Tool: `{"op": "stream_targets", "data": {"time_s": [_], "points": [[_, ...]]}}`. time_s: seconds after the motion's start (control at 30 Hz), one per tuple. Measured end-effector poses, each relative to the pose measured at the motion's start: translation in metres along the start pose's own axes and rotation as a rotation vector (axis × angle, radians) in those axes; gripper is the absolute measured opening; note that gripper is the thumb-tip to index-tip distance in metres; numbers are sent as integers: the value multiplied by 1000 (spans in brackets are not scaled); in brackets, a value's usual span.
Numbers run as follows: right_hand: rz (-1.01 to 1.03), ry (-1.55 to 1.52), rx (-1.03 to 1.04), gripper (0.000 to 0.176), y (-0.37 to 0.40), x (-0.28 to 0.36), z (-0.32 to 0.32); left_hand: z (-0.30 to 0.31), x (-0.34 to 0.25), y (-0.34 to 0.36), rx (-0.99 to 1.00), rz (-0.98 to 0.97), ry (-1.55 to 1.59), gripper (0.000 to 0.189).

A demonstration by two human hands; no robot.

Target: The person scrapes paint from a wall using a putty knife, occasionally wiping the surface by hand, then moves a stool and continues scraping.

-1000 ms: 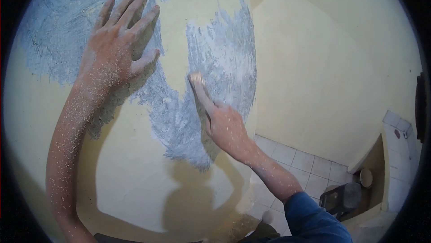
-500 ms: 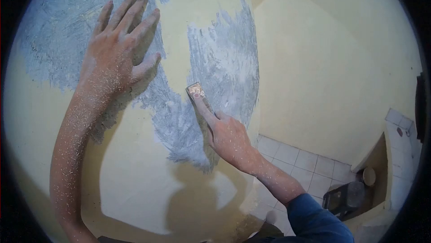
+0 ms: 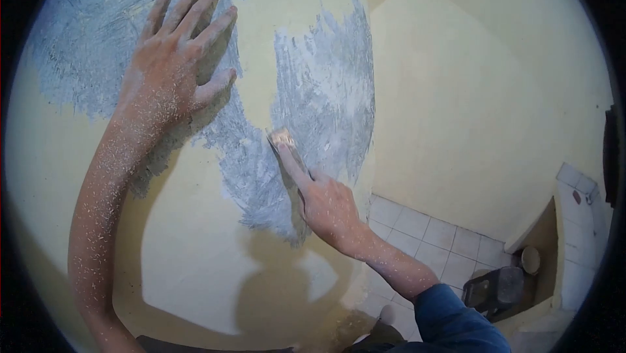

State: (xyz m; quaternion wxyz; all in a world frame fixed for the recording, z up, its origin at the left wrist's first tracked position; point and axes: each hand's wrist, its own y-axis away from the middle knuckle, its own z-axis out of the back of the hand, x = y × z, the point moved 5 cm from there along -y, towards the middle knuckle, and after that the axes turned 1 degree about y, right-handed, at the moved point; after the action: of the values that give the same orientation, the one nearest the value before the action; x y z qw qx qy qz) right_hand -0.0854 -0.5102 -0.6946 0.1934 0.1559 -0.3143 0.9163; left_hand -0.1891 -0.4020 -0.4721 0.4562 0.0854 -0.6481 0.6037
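One flat scraper (image 3: 282, 138) lies against the single grey-patched wall (image 3: 195, 261), just toward ten o'clock of centre. The right hand (image 3: 331, 213) is curled around its lower end, one finger extended along it, probably for pressure. At ten o'clock, the left hand (image 3: 163, 69) spreads flat, gripping nothing, apparently bracing. One dark stool (image 3: 505, 284) sits at four o'clock.

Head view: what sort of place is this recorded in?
Probably a room inside a house, perhaps a kitchen, under repair: the yellowish wall shows rough grey patches, the floor is laid with pale tiles, and a tiled counter stands at the right.
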Motion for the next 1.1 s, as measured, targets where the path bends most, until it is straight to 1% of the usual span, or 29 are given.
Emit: {"op": "stream_targets", "data": {"time_s": [0.03, 0.17, 0.23, 0.33, 0.43, 0.53, 0.63, 0.67, 0.73, 0.83, 0.93, 1.03, 1.1], "points": [[4, -9, 11, 87, 3, -1, -6, 1, 0, 0, -3, -8, -1, 77], [8, -13, -90, 86, -13, 2, 1, 1, 0, -1, 13, 0, -12, 76], [3, -9, -81, 85, -15, 7, 13, 0, 0, 0, 13, 4, -2, 76], [59, 6, -22, 88, 9, 4, -10, 0, 0, 1, 21, 2, -5, 76], [29, -45, -154, 83, -14, 6, 8, 2, -2, -1, 14, -7, -3, 76], [35, -6, -133, 83, -11, 9, 15, -1, 1, 0, -1, -13, 5, 76], [-30, 17, 10, 84, 3, 5, -9, 1, 0, 0, 6, -38, 16, 71], [-12, 9, -29, 84, 0, 4, -9, 1, 0, 2, 5, -41, 22, 71], [23, 9, -111, 83, -14, 12, 14, 3, -1, 1, -10, -38, 38, 71], [49, 49, -89, 83, -4, 9, 5, 3, -1, 1, 11, -26, 36, 71], [25, 48, -59, 86, -2, 12, -9, 0, -1, 2, -11, -46, 35, 71], [65, 50, -56, 86, -2, 6, 1, 3, -2, 0, 34, -26, 3, 71], [51, 53, -39, 84, 3, 4, 3, 0, -4, 2, 15, -22, 20, 71]]}}
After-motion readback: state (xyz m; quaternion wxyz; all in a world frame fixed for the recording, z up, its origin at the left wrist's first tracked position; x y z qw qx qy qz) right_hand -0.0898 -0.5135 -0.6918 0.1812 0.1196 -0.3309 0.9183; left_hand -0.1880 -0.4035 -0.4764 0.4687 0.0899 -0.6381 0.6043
